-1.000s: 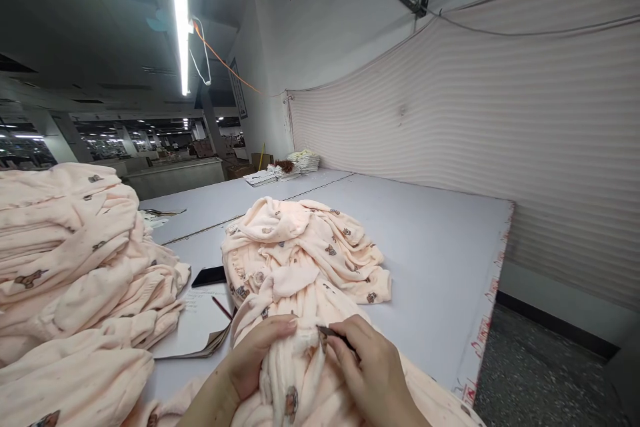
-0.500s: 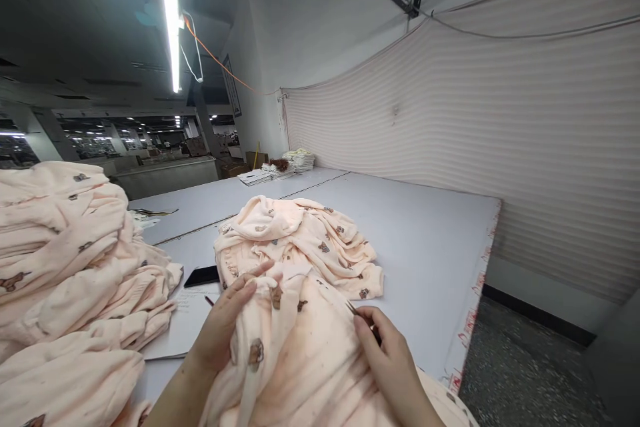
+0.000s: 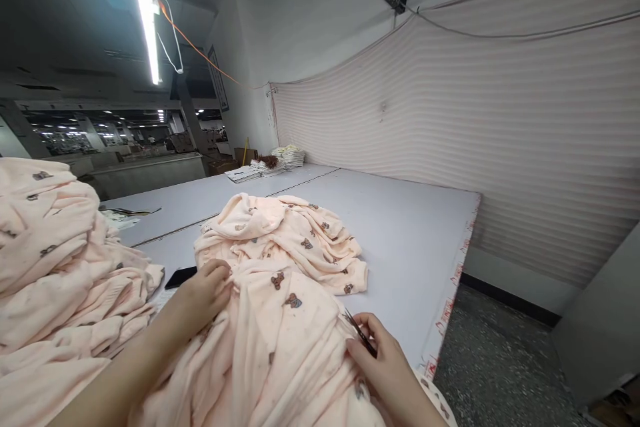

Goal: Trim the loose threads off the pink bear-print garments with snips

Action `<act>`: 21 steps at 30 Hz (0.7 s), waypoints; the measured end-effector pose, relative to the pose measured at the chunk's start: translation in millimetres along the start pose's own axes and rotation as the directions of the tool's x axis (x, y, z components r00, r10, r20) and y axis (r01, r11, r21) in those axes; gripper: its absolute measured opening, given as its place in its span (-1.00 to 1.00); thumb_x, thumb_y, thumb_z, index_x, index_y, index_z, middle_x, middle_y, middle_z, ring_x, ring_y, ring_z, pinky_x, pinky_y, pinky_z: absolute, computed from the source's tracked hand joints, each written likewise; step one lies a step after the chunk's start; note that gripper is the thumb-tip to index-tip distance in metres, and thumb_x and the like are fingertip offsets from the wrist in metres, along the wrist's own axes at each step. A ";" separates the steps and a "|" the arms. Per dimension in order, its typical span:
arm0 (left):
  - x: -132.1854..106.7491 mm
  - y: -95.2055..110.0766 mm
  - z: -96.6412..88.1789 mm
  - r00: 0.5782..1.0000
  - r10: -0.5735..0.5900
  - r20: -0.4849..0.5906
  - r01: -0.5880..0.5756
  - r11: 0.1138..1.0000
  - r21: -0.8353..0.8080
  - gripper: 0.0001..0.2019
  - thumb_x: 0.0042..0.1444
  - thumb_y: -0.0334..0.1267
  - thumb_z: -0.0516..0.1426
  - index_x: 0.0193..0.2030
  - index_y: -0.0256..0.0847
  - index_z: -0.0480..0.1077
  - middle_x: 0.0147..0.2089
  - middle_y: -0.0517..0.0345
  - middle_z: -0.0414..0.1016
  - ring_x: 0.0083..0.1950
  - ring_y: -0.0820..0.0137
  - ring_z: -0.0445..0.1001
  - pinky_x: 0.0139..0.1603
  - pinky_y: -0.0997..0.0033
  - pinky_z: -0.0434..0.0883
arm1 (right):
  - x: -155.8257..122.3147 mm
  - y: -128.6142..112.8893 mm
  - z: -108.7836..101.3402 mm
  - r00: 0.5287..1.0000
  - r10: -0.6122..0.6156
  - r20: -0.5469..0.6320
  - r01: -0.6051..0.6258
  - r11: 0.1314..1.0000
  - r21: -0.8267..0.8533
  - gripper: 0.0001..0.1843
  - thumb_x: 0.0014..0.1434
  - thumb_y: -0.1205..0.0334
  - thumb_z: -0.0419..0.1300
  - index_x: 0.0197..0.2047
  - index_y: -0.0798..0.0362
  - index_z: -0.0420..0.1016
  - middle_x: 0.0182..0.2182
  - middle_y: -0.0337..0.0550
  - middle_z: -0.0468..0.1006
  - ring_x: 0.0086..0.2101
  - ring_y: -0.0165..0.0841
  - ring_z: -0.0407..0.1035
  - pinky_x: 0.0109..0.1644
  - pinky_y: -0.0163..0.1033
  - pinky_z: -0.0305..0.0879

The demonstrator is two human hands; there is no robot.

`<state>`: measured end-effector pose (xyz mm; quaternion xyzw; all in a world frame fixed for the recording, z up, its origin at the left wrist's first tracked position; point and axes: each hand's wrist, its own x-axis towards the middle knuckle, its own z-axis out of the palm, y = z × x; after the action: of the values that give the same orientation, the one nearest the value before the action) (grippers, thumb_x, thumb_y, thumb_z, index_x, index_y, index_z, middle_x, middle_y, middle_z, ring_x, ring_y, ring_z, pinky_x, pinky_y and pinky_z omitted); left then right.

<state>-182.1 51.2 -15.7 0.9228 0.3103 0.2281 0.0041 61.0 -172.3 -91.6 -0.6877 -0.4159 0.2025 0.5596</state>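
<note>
Over the near edge of the table lies a pale peach fleece garment (image 3: 295, 333) printed with small brown bears, its upper part bunched up. My left hand (image 3: 213, 290) has its fingers curled into the cloth near the middle and grips a fold; the fingertips are partly hidden. In my right hand (image 3: 383, 360) is a pair of dark thread snips (image 3: 361, 332), the points aimed up and to the left, just above the garment's right side. That hand rests against the cloth.
To the left rises a big heap of matching peach garments (image 3: 55, 267). A black phone (image 3: 180, 277) lies between heap and garment. Stacked white pieces (image 3: 289, 157) stand at the far end of the pale table (image 3: 415, 227). Its right edge drops to a speckled floor (image 3: 500, 347).
My left hand has turned over and shifted slightly left, from holding a strip of cloth up to gripping a fold. The garment is spread differently, with other bears showing. The view has swung a little right.
</note>
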 end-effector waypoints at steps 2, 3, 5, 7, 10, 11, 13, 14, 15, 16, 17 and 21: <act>-2.9 -5.1 11.5 1.000 0.008 0.004 -0.008 0.998 0.067 -0.79 0.15 -0.37 -0.06 -0.28 -0.25 0.39 -0.04 -0.08 0.43 -0.27 0.27 0.49 -0.15 0.29 0.35 | 10.7 -2.3 1.7 0.998 0.000 0.070 0.006 0.996 -0.088 -0.85 0.08 0.24 0.09 -0.24 -0.02 0.41 -0.41 -0.28 0.49 -0.38 -0.33 0.37 -0.27 -0.30 0.24; -5.6 0.5 18.4 1.000 0.013 0.004 -0.013 0.997 0.079 -0.74 0.13 -0.44 -0.08 -0.19 -0.27 0.41 0.03 -0.14 0.42 -0.23 0.23 0.49 -0.12 0.23 0.35 | 18.3 -3.5 3.7 0.997 -0.001 0.083 0.011 0.993 -0.121 -0.87 0.06 0.25 0.10 -0.27 -0.01 0.42 -0.39 -0.26 0.49 -0.37 -0.32 0.35 -0.27 -0.29 0.21; -12.2 23.7 28.9 0.995 0.096 0.005 -0.097 0.991 0.093 -0.57 0.08 -0.53 -0.12 0.04 -0.23 0.36 0.20 -0.15 0.33 0.02 0.11 0.43 0.08 0.09 0.25 | 34.1 -5.3 9.7 0.997 -0.019 0.075 0.031 0.988 -0.150 -0.95 0.01 0.29 0.10 -0.41 0.02 0.38 -0.44 -0.27 0.45 -0.39 -0.33 0.30 -0.31 -0.30 0.17; -17.9 55.7 33.1 0.973 0.227 0.041 -0.228 0.973 0.023 -0.50 0.09 -0.52 -0.09 0.15 -0.13 0.31 0.24 -0.04 0.31 0.22 0.08 0.26 0.22 0.07 0.08 | 45.7 -7.2 17.2 0.994 -0.048 0.097 0.059 0.991 -0.119 -0.95 -0.01 0.33 0.07 -0.48 0.02 0.30 -0.52 -0.33 0.37 -0.43 -0.37 0.26 -0.35 -0.34 0.14; -17.1 101.4 34.6 0.983 0.120 0.142 -0.081 0.963 -0.257 -0.67 0.13 -0.29 0.04 0.05 -0.09 0.37 -0.02 0.03 0.51 -0.05 0.16 0.43 -0.01 0.24 0.25 | 48.5 -12.5 29.7 0.985 -0.118 0.124 0.124 0.991 -0.046 -0.93 0.09 0.31 0.01 -0.43 0.01 0.24 -0.50 -0.35 0.32 -0.43 -0.41 0.24 -0.34 -0.37 0.16; -13.6 112.5 35.9 0.981 -0.011 0.193 0.079 0.934 -0.348 -0.70 0.10 -0.21 0.08 -0.01 -0.10 0.39 -0.16 0.07 0.53 -0.21 0.20 0.45 -0.16 0.29 0.27 | 46.1 -14.5 34.0 0.982 -0.143 0.123 0.147 0.989 -0.028 -0.93 0.12 0.29 -0.01 -0.40 0.01 0.22 -0.47 -0.34 0.32 -0.42 -0.41 0.24 -0.33 -0.37 0.17; -3.8 125.5 40.4 0.946 -0.188 0.265 0.298 0.825 -0.481 -0.84 0.05 -0.20 0.11 -0.22 -0.11 0.42 -0.38 0.17 0.48 -0.39 0.28 0.39 -0.34 0.36 0.20 | 39.4 -17.2 42.4 0.979 -0.178 0.103 0.181 0.983 -0.016 -0.94 0.16 0.26 0.00 -0.36 0.00 0.22 -0.44 -0.32 0.34 -0.40 -0.40 0.25 -0.30 -0.35 0.19; 1.1 127.4 43.1 0.936 -0.217 0.277 0.336 0.787 -0.518 -0.90 0.05 -0.24 0.08 -0.31 -0.12 0.40 -0.43 0.20 0.45 -0.39 0.29 0.38 -0.35 0.38 0.19 | 36.0 -17.6 46.3 0.980 -0.181 0.084 0.184 0.983 -0.025 -0.96 0.16 0.25 0.01 -0.35 0.00 0.22 -0.43 -0.31 0.35 -0.40 -0.39 0.26 -0.30 -0.35 0.20; 5.1 126.7 45.5 0.935 -0.219 0.279 0.344 0.751 -0.563 -0.90 0.04 -0.30 0.04 -0.37 -0.13 0.38 -0.43 0.21 0.44 -0.35 0.30 0.39 -0.32 0.40 0.21 | 33.0 -17.3 49.7 0.982 -0.178 0.065 0.181 0.983 -0.037 -0.97 0.15 0.25 0.03 -0.33 -0.01 0.23 -0.42 -0.30 0.36 -0.40 -0.38 0.27 -0.31 -0.34 0.20; 7.6 124.0 47.6 0.932 -0.211 0.293 0.355 0.694 -0.626 -0.88 0.04 -0.34 0.01 -0.38 -0.14 0.37 -0.41 0.21 0.45 -0.30 0.30 0.41 -0.28 0.41 0.24 | 30.5 -16.5 52.3 0.984 -0.170 0.049 0.172 0.984 -0.050 -0.98 0.14 0.25 0.04 -0.33 -0.01 0.24 -0.42 -0.29 0.38 -0.40 -0.37 0.28 -0.32 -0.34 0.21; 8.4 119.9 48.9 0.921 -0.211 0.329 0.388 0.598 -0.702 -0.86 0.04 -0.36 0.00 -0.36 -0.15 0.37 -0.37 0.20 0.47 -0.25 0.30 0.42 -0.24 0.41 0.27 | 28.6 -15.4 54.0 0.986 -0.159 0.045 0.162 0.985 -0.059 -0.98 0.13 0.25 0.05 -0.32 -0.02 0.25 -0.42 -0.29 0.39 -0.40 -0.36 0.30 -0.33 -0.33 0.21; -0.4 100.1 46.9 0.822 -0.185 0.539 0.538 -0.064 -0.841 -0.86 0.01 -0.29 0.13 -0.25 -0.18 0.38 -0.34 0.17 0.51 -0.25 0.29 0.49 -0.21 0.37 0.35 | 26.2 -15.2 50.2 0.981 -0.144 0.130 0.153 0.986 -0.063 -0.96 0.11 0.27 0.09 -0.36 -0.02 0.35 -0.40 -0.26 0.45 -0.34 -0.33 0.37 -0.27 -0.31 0.26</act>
<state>-105.4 -23.6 -43.0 0.5633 0.3013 0.2424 0.7302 33.4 -120.7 -87.1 -0.6605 -0.5074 0.1878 0.5205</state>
